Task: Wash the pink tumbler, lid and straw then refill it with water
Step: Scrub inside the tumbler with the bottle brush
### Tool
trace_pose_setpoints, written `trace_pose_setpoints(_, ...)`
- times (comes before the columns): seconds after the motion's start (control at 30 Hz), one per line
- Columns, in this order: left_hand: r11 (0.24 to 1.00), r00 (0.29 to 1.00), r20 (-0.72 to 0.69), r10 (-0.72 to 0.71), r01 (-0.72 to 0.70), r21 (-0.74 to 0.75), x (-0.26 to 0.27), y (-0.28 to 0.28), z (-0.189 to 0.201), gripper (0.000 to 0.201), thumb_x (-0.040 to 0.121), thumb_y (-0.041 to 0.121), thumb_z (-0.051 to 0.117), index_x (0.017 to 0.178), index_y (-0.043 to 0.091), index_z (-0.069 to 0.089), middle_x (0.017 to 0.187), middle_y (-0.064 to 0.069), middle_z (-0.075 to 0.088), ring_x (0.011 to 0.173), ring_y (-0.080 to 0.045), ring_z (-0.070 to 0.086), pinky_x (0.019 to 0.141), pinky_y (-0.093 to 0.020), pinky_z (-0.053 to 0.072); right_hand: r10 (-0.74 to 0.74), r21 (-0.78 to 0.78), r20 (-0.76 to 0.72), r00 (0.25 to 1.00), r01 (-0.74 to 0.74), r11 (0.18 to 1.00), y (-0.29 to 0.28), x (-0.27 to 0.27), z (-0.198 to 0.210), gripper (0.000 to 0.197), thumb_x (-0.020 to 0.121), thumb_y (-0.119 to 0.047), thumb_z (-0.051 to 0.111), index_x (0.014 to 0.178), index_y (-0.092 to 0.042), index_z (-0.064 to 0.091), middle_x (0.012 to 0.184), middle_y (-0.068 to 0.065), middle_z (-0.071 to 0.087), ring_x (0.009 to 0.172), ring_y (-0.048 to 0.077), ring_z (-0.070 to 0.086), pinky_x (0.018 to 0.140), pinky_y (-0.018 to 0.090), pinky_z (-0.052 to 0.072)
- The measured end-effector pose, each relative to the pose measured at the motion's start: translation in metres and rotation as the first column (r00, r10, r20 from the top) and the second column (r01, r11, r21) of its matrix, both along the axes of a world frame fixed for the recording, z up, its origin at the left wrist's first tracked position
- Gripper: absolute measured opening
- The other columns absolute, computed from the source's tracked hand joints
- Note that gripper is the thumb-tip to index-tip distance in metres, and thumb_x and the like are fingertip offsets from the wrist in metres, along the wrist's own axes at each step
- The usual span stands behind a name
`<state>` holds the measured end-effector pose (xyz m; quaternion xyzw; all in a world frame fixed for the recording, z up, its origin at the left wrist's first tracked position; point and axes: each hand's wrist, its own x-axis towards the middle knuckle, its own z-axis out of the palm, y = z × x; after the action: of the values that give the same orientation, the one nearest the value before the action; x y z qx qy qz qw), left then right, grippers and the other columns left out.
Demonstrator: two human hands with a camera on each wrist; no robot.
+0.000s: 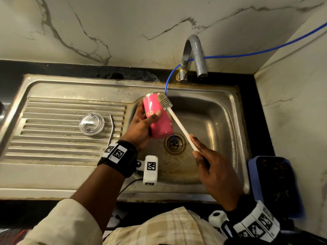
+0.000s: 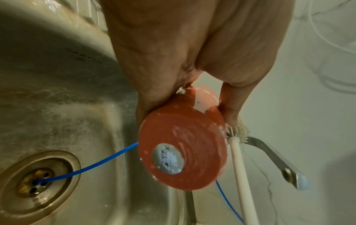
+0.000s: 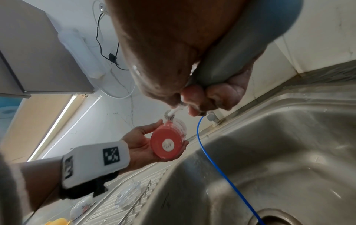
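Observation:
My left hand grips the pink tumbler over the sink basin, tilted with its steel rim pointing away and its base toward me. My right hand holds the white handle of a bottle brush; its grey bristle head lies against the tumbler's outer side near the rim. Soap streaks show on the tumbler base. The clear lid and the bent metal straw lie on the ribbed drainboard to the left.
The steel sink has a drain with a thin blue tube running into it. A curved tap stands behind the basin, dry. A blue container sits on the counter at the right.

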<state>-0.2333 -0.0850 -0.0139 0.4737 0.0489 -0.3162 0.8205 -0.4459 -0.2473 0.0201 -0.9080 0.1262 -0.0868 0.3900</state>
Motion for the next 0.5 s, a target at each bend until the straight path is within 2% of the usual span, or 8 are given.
trace_pose_setpoints(0.1,0.999,0.999,-0.002,-0.048,0.048,-0.009,-0.006,-0.008,0.001,0.083,0.086,0.009,0.071,0.16,0.025,0.036,0.151,-0.014,0.054,0.131,-0.034,0.06,0.084,-0.05,0.061,-0.022,-0.016,0.01,1.0,0.022,1.0,-0.006,0.011,0.001,0.051,0.107,-0.032,0.053,0.158,-0.038,0.045,0.072,-0.026,0.044,0.061,-0.005,0.047,0.066,0.016,0.038)
trace_pose_setpoints(0.2,0.999,1.0,-0.008,0.003,-0.004,-0.035,-0.002,-0.012,0.004,0.083,0.085,0.01,0.074,0.158,0.021,0.037,0.15,-0.016,0.056,0.132,-0.037,0.06,0.086,-0.05,0.061,-0.017,-0.023,0.016,1.0,0.017,1.0,-0.005,0.012,0.001,0.051,0.108,-0.031,0.053,0.158,-0.037,0.045,0.071,-0.026,0.041,0.06,-0.006,0.046,0.065,0.016,0.037)
trace_pose_setpoints(0.27,0.998,1.0,-0.004,0.028,-0.028,-0.055,0.002,-0.007,0.003,0.085,0.083,0.01,0.077,0.158,0.018,0.038,0.153,-0.021,0.052,0.137,-0.043,0.055,0.087,-0.05,0.06,0.007,-0.023,0.011,1.0,-0.007,1.0,0.0,0.005,-0.001,0.051,0.109,-0.03,0.054,0.158,-0.038,0.044,0.077,-0.025,0.052,0.065,-0.005,0.052,0.065,0.019,0.045)
trace_pose_setpoints(0.33,0.999,1.0,-0.019,0.019,-0.02,-0.04,0.003,-0.005,0.002,0.081,0.085,0.008,0.072,0.158,0.019,0.038,0.153,-0.02,0.052,0.136,-0.043,0.055,0.086,-0.05,0.061,0.01,-0.018,0.011,1.0,-0.01,1.0,0.001,-0.001,-0.002,0.051,0.109,-0.031,0.055,0.158,-0.04,0.043,0.087,-0.017,0.064,0.071,-0.002,0.059,0.068,0.023,0.053)
trace_pose_setpoints(0.37,1.0,1.0,-0.02,-0.002,0.001,-0.029,0.001,-0.003,0.002,0.081,0.086,0.008,0.071,0.158,0.022,0.037,0.153,-0.019,0.053,0.134,-0.041,0.057,0.085,-0.05,0.061,0.001,-0.015,0.015,1.0,0.0,1.0,0.001,0.0,-0.002,0.052,0.109,-0.029,0.056,0.158,-0.039,0.044,0.086,-0.018,0.063,0.07,-0.004,0.058,0.068,0.018,0.05)
trace_pose_setpoints(0.43,0.998,0.998,-0.023,-0.063,0.062,-0.033,-0.005,-0.005,0.003,0.088,0.083,0.009,0.074,0.16,0.026,0.035,0.153,-0.015,0.053,0.133,-0.037,0.059,0.085,-0.052,0.061,-0.035,-0.025,0.03,0.999,0.036,0.999,-0.001,0.003,0.004,0.052,0.106,-0.023,0.06,0.156,-0.033,0.049,0.075,-0.026,0.05,0.064,-0.01,0.052,0.066,0.005,0.038)
trace_pose_setpoints(0.5,0.994,0.995,-0.022,-0.1,0.099,-0.038,-0.008,-0.008,0.003,0.09,0.083,0.012,0.075,0.161,0.028,0.033,0.153,-0.014,0.052,0.134,-0.037,0.058,0.086,-0.053,0.06,-0.043,-0.038,0.049,0.998,0.045,0.998,-0.003,0.007,0.01,0.052,0.103,-0.018,0.062,0.154,-0.025,0.053,0.068,-0.029,0.04,0.062,-0.011,0.05,0.062,0.002,0.034)
